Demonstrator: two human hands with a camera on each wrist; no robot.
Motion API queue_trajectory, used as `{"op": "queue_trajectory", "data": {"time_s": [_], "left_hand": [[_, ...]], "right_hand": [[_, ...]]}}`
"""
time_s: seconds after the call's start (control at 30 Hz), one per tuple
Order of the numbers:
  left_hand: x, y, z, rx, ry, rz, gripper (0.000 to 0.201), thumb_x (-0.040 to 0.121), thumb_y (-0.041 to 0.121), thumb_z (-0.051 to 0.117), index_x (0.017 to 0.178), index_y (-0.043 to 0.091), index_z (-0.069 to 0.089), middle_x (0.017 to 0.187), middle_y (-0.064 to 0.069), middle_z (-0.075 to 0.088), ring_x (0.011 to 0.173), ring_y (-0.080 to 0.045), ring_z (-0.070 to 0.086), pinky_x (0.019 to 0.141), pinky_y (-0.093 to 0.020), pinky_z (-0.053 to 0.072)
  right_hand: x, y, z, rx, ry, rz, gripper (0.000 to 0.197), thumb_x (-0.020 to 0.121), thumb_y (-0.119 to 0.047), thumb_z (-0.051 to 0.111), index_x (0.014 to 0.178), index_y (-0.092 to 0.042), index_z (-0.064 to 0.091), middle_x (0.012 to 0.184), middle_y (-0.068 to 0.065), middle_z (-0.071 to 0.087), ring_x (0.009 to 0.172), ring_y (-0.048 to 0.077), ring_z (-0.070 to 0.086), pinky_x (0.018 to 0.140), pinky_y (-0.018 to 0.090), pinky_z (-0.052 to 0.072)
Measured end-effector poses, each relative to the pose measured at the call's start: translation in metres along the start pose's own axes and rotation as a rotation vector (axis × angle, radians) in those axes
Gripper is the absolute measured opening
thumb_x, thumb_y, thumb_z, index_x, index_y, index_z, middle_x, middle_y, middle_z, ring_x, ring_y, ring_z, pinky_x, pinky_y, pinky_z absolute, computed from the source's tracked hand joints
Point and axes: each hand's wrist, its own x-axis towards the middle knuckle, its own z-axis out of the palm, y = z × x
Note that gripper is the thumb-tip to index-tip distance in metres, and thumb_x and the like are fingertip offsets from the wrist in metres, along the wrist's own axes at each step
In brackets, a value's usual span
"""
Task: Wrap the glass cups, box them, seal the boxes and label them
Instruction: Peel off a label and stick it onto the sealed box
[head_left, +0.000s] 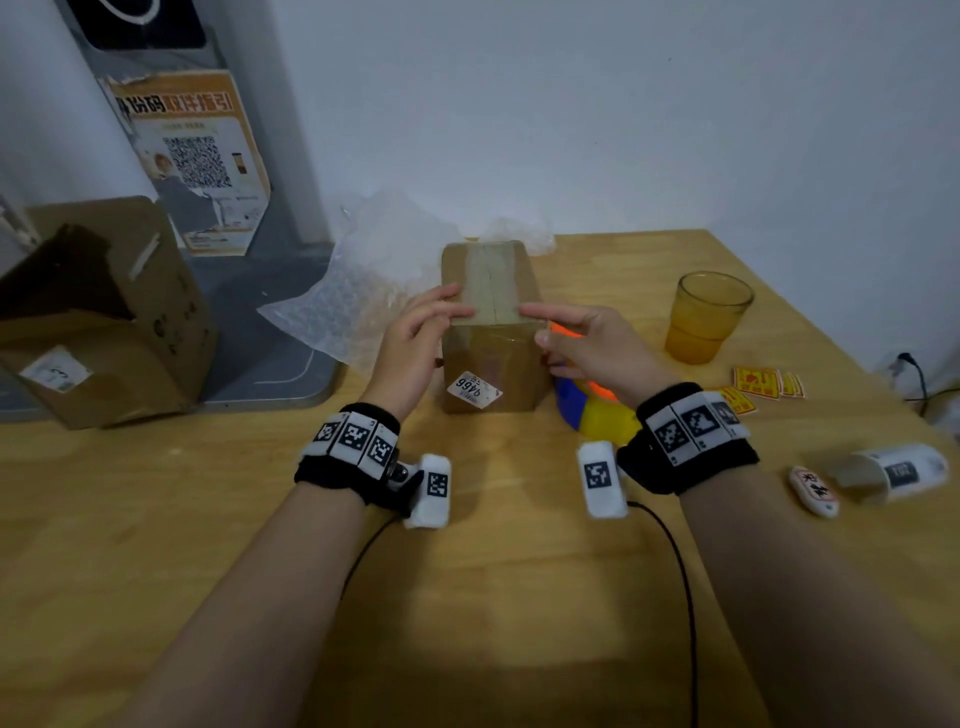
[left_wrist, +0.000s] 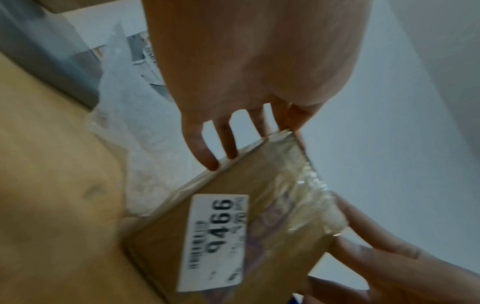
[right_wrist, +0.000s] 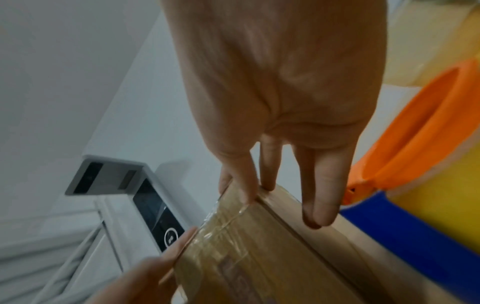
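A small taped box (head_left: 491, 332) stands upright at the middle of the tabletop (head_left: 467, 571), its top seam covered with clear tape (head_left: 488, 283) that runs down the near face. The left hand (head_left: 415, 343) sits at the box's 9 o'clock, fingers straight and slightly spread, their tips laid on the near top edge; it presses rather than grips. The right hand (head_left: 582, 343) mirrors it from 3 o'clock, fingers extended with the forefinger tip on the same edge and the thumb beside the box's right side, clasping nothing. In the left wrist view the fingertips (left_wrist: 207, 162) touch the box's edge above a white label (left_wrist: 215, 242) printed 9466. Bubble wrap (head_left: 358, 291) lies at 10 o'clock, touching the box's back. A tape dispenser (head_left: 597, 410) in orange, blue and yellow sits just beside the box at 4 o'clock. An amber glass cup (head_left: 706, 317) stands upright at 3 o'clock, well apart. Red and yellow stickers (head_left: 763, 384) lie at 4 o'clock beyond it. An open carton (head_left: 104, 322) rests at 9 o'clock.
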Motion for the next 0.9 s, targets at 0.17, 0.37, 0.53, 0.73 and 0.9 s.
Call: {"op": "queue_trajectory", "data": {"time_s": [0.17,0.37,0.53,0.73,0.9], "left_hand": [[-0.013,0.038,0.025,0.281,0.148,0.022,0.03,0.101,0.016,0.053,0.123,0.032,0.066,0.134,0.01,0.054,0.136,-0.014,0.044,0.116,-0.042,0.04],[-0.048,0.086,0.081,0.417,0.216,0.019,0.022,0.086,0.024,0.052,0.09,0.04,0.066,0.122,0.013,0.06,0.128,-0.02,0.047,0.11,-0.047,0.035],[-0.066,0.097,0.14,0.251,-0.036,-0.069,0.026,0.087,0.017,0.051,0.081,0.032,0.072,0.092,-0.004,0.069,0.088,-0.029,0.064,0.074,-0.034,0.051],[-0.077,0.099,0.189,0.193,-0.176,-0.111,0.036,0.091,0.003,0.053,0.073,0.029,0.069,0.073,0.006,0.063,0.066,-0.014,0.053,0.058,-0.027,0.038],[-0.078,0.096,0.211,0.153,-0.237,-0.144,0.035,0.091,0.003,0.056,0.071,0.028,0.07,0.081,-0.009,0.067,0.075,-0.021,0.053,0.063,-0.027,0.037]], "right_hand": [[-0.024,-0.014,-0.009,-0.174,0.056,-0.126,0.044,0.094,-0.011,0.072,0.134,-0.029,0.068,0.134,-0.009,0.067,0.114,-0.006,0.061,0.1,0.025,0.052],[-0.074,-0.02,-0.061,-0.439,0.156,-0.041,0.014,0.096,-0.02,0.071,0.106,-0.026,0.079,0.086,-0.025,0.063,0.073,-0.017,0.055,0.076,0.015,0.043],[-0.109,0.007,-0.116,-0.787,0.322,0.304,0.032,0.093,-0.046,0.069,0.124,-0.039,0.069,0.14,-0.002,0.058,0.14,0.028,0.041,0.112,0.048,0.039],[-0.139,0.047,-0.166,-0.955,0.377,0.793,0.05,0.096,-0.028,0.053,0.145,-0.034,0.046,0.166,0.01,0.012,0.15,0.056,-0.001,0.115,0.077,0.008],[-0.148,0.07,-0.185,-0.879,0.368,0.791,0.054,0.097,-0.018,0.043,0.147,-0.036,0.047,0.158,0.013,0.026,0.146,0.049,0.023,0.12,0.063,0.022]]}}
